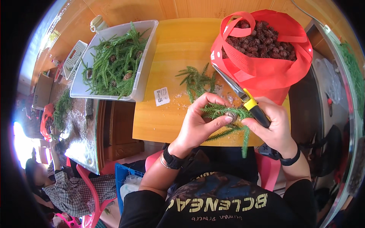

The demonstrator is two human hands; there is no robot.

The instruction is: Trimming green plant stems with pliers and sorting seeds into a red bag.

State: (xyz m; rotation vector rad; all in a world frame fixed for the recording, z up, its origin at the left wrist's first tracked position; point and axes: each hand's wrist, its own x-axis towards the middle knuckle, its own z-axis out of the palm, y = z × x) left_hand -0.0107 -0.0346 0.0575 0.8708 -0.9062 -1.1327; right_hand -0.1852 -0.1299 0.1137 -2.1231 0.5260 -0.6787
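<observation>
a dark shirt [220, 201] with pale lettering fills the bottom edge, closest to the viewer. above it, two forearms reach up to a yellow wooden surface [171, 57]. the left hand [197, 121] has its fingers closed around a green conifer sprig [224, 112] with a small brown cone [232, 117] at its centre, held over the near edge of the surface. the right hand [275, 127] grips the black and yellow handle of shears [241, 95] and touches the sprig too. a red bag [266, 72] full of brown cones sits just behind. a clear bin [146, 60] of green cuttings stands at the far left. a loose sprig [195, 81] lies between them.
</observation>
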